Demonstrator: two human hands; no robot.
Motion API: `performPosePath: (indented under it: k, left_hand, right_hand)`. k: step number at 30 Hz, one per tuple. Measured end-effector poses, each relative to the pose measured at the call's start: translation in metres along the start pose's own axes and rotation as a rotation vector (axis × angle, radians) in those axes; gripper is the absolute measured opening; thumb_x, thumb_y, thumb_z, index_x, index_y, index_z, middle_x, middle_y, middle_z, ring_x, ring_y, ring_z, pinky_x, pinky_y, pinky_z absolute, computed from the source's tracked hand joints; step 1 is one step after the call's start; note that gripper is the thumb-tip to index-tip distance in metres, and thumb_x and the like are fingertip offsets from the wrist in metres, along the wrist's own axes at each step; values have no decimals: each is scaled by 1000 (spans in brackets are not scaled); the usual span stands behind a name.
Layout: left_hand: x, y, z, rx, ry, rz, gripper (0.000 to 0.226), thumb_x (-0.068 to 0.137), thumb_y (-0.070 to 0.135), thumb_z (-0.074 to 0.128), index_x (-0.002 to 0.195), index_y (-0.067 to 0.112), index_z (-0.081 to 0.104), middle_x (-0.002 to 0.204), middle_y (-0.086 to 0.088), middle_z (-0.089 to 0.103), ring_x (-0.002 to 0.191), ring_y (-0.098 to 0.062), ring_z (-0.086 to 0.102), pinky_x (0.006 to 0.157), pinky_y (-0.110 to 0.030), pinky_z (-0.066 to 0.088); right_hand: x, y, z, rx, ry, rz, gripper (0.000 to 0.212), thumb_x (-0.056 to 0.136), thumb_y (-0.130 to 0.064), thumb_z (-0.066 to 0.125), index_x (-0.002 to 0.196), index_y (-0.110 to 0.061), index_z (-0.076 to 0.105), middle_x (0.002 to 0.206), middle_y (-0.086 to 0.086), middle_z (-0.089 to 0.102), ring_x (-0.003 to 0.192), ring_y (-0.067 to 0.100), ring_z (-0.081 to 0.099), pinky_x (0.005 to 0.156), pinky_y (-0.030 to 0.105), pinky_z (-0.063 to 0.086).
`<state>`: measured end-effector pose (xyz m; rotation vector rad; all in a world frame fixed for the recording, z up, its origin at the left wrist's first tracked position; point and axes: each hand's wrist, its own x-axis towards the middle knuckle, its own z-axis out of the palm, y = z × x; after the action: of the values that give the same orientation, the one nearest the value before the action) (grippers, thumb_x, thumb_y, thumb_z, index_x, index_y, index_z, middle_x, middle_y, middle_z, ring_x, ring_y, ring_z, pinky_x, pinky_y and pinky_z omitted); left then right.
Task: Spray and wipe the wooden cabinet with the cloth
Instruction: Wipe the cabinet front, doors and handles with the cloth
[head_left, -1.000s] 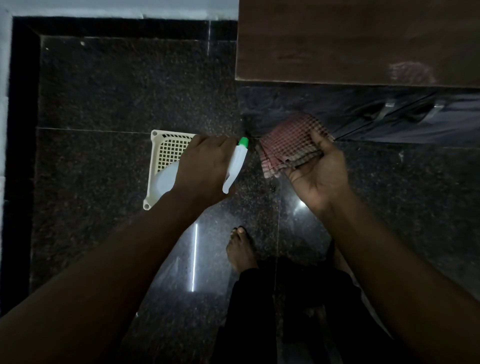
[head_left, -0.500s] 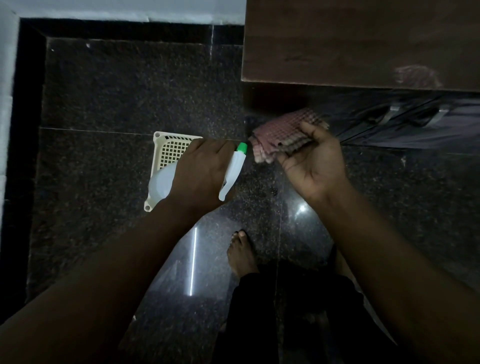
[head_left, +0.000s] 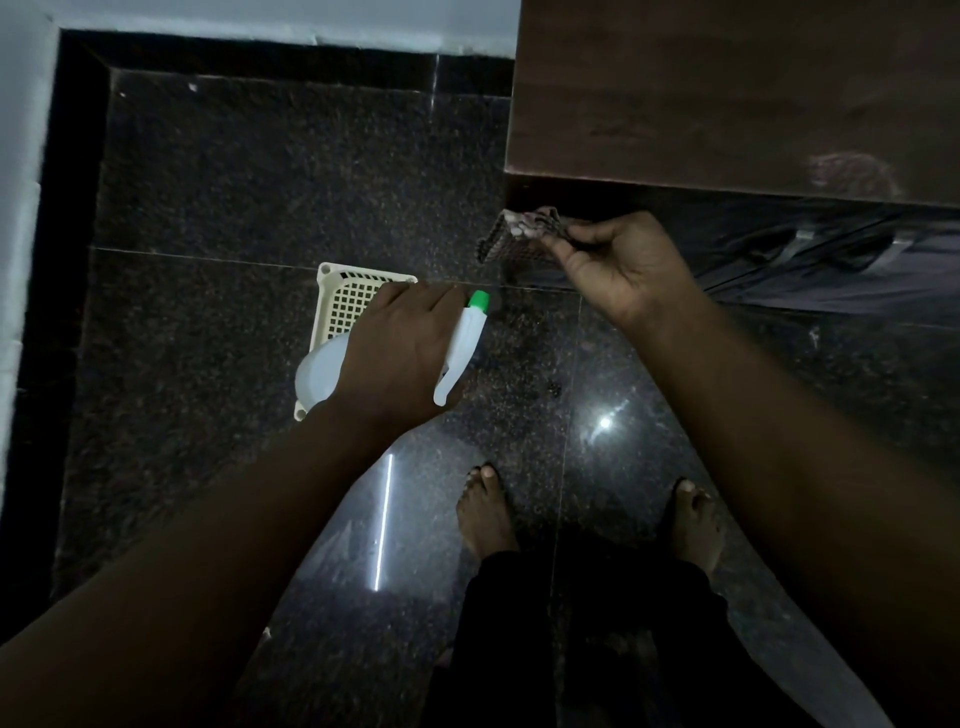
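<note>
Progress looks early to mid, judged from this view alone. The left hand (head_left: 400, 358) is wrapped round a white plastic spray bottle with green nozzle tip (head_left: 464, 340), fingers curled over its neck, nozzle pointing toward the brown wooden cabinet (head_left: 727, 88). The bottle is held low over the dark speckled granite floor (head_left: 260, 182), above a cream perforated plastic basket (head_left: 345, 299). The right hand (head_left: 618, 265) has its fingers curled, gripping a bunched reddish checked cloth (head_left: 511, 239). The cloth sits at the cabinet's near left corner, just under the top's front edge. Cannot tell if it actually touches the wood. Reads as a wiping step at that corner; no spray mist visible. Left to do, as a guess: most of the top and the front.

The cabinet fills the upper right of the view: flat brown top with faint grain, sharp front edge, darker glossy front below carrying metal handles (head_left: 802, 236). One pale hazy patch (head_left: 852, 174) lies near the top's front edge, right side; spray residue or reflection, cannot tell. No clear wet streaks elsewhere on the top. Light is dim, fine detail lost. Bare feet (head_left: 485, 512) stand near the cabinet front.
</note>
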<state>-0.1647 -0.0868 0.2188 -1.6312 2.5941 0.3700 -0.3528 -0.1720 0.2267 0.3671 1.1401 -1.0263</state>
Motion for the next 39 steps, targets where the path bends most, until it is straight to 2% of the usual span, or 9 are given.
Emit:
performPosePath:
  k: [4,10,13,17,21,26,30,34,39]
  left_hand:
    - [-2,0,0,41,-52,-17,38,72,26,32,94,6,56,86,-10,60,77,-30,55,73,-38,36]
    - [-3,4,-3,-25,25,-53,34,67,26,37,93,8,53,80,-10,61,68,-29,55,69,-36,42]
    - [-2,3,-2,8,-27,-56,40,69,29,31,95,9,54,85,-9,61,73,-28,54,72,-37,38]
    - [-2,1,2,10,-46,-63,44,66,29,32,97,8,54,85,-10,61,74,-29,55,73,-37,39]
    - [-3,-1,6,61,-106,-65,47,69,30,26,101,11,54,88,-6,58,77,-24,51,74,-35,33]
    - [0,-1,8,59,-113,-90,48,70,31,28,106,12,54,90,-5,58,80,-25,52,76,-35,33]
    - [4,0,7,-2,-33,-72,39,69,27,35,96,8,54,85,-10,60,73,-28,53,71,-36,38]
    - [6,2,6,-54,3,-80,29,62,21,49,87,7,53,79,-12,61,67,-31,54,67,-36,41]
    - [6,0,9,-20,-38,-81,34,66,26,38,88,7,54,81,-11,60,70,-30,54,70,-37,39]
  right_hand:
    - [1,-3,0,20,12,-29,48,92,23,28,135,11,45,143,28,45,136,41,42,119,51,27]
    - [-26,-16,5,70,-204,-57,46,88,25,28,132,17,42,136,34,49,125,46,51,111,55,39]
    - [-29,-6,3,-50,-152,-78,39,85,25,25,105,9,54,133,25,53,120,39,55,108,47,45]
    - [-19,8,-9,-180,-3,-114,35,84,21,35,68,-9,44,86,8,53,79,17,53,69,23,53]
    - [-9,10,-13,-79,-28,-136,33,83,12,40,60,-11,43,69,4,49,68,16,51,74,26,55]
    - [4,21,-27,-182,-156,-241,42,77,25,30,60,-13,33,61,-2,40,56,9,43,49,16,44]
    - [11,31,-40,-274,-349,-440,40,83,26,49,99,-9,60,97,5,66,90,15,67,79,24,57]
    - [19,34,-41,-389,-277,-561,18,86,10,62,92,-7,66,96,14,68,102,30,64,99,45,51]
    - [25,30,-40,-737,-320,-661,31,100,-6,46,86,-8,74,97,16,73,101,27,70,95,37,54]
